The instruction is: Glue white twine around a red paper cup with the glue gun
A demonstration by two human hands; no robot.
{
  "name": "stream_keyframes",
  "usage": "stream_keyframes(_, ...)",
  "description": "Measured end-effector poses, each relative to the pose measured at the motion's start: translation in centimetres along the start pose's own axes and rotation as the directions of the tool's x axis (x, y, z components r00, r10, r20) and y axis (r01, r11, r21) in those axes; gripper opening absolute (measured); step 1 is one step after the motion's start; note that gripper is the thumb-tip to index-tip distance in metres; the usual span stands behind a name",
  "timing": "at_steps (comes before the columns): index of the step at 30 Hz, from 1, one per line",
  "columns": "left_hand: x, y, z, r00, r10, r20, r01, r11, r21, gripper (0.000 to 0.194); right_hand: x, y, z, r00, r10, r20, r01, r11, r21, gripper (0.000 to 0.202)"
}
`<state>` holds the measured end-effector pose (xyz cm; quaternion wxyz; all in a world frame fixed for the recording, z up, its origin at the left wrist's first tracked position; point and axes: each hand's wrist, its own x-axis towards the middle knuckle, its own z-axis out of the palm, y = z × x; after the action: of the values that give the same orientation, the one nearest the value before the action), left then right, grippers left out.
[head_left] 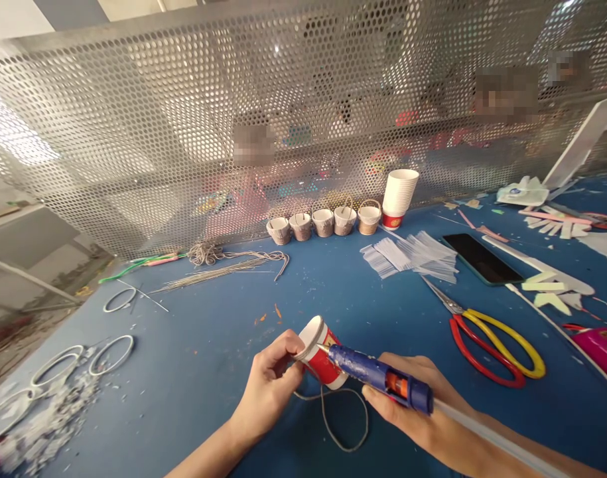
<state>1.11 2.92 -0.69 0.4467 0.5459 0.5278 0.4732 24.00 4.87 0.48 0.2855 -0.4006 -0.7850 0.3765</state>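
Note:
My left hand [276,372] pinches the rim side of a red and white paper cup [328,365], which is tilted with its mouth toward the upper left. A thin grey cord [343,450] runs from the cup near my left fingers and hangs in a loop below it. In my right hand [412,398] is a blue glue gun [377,372], a clear glue stick [487,435] extending from its back end. The gun's metal nozzle is at the cup just under the rim; whether it touches, I cannot tell.
Along the perforated metal screen [184,133] stand several small cord-wrapped baskets [323,224] and a stack of paper cups [400,196]. To the right lie clear strips [412,255], a phone [482,259] and scissors [492,338]. Cord [206,252], white rings [111,355] and scraps [59,418] lie left.

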Motion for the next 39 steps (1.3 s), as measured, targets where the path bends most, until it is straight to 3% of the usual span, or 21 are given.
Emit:
stream_keyframes(5, -0.1, -0.5, -0.2, 1.000, -0.002, 0.010, 0.002, 1.000, -0.002, 0.012, 0.2, -0.2, -0.4, 0.998, 0.055, -0.022, -0.055, 0.999, 0.001, 0.033)
stream_keyframes(14, 0.0, -0.6, -0.4, 0.999, 0.017, 0.035, -0.017, 1.000, -0.006, 0.014, -0.4, -0.1, 0.2, 1.000, -0.011, -0.014, 0.011, 0.999, -0.033, 0.024)
stream_keyframes(21, 0.1, -0.8, -0.4, 0.999, 0.023, 0.028, -0.023, 1.000, -0.021, 0.014, 0.5, 0.1, -0.5, 0.999, 0.050, 0.002, -0.050, 0.999, 0.014, 0.031)
stream_keyframes(27, 0.0, -0.5, -0.3, 0.999, 0.029, 0.022, -0.029, 0.999, -0.026, 0.015, 0.0, 0.1, 0.0, 0.999, 0.015, 0.048, -0.017, 0.999, 0.046, 0.026)
stream_keyframes(34, -0.1, -0.5, -0.4, 1.000, 0.018, 0.015, -0.017, 0.999, -0.028, 0.013, 0.4, -0.3, -0.5, 0.987, 0.162, 0.006, -0.161, 0.978, 0.135, 0.029)
stream_keyframes(39, -0.2, -0.7, -1.1, 1.000, 0.024, -0.014, -0.024, 0.999, -0.034, 0.016, 1.0, 0.2, -1.0, 0.921, 0.389, 0.035, -0.388, 0.901, 0.196, 0.038)
